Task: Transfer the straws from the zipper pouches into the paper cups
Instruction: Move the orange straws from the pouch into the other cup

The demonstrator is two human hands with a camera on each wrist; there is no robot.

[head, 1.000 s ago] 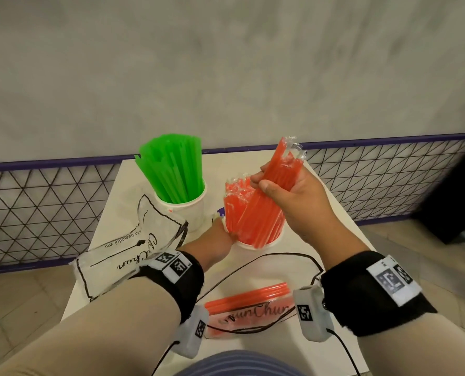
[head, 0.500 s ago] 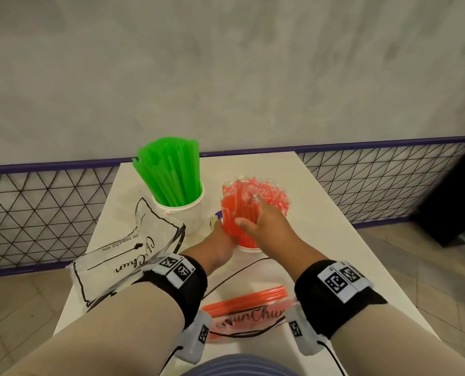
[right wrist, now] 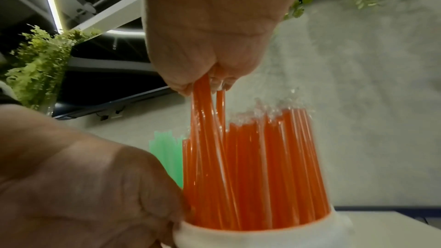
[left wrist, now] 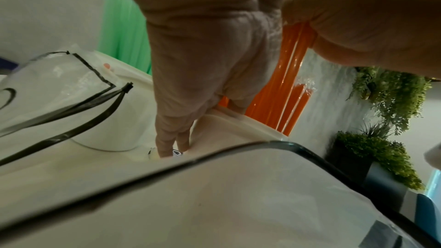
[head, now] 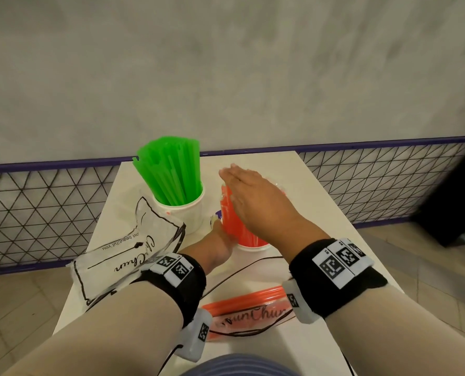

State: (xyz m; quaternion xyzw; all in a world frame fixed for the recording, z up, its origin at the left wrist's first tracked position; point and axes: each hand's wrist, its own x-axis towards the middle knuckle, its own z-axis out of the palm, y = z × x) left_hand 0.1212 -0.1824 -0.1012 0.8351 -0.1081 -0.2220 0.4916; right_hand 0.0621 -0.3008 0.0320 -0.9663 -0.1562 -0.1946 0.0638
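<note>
My left hand [head: 220, 244] wraps the near side of the paper cup [right wrist: 274, 233] to steady it on the worktop [head: 307, 191], fingers curled against its wall. My right hand [head: 255, 202] lies flat, fingers straight and together, palm pressing the tops of the orange straws [right wrist: 250, 167] standing in that cup. I judge I am seating this bunch level. The green straws [head: 171, 169] fill the other cup beside it. A pouch with more orange straws [head: 250, 310] lies near me; next I must reach there and draw them out.
</note>
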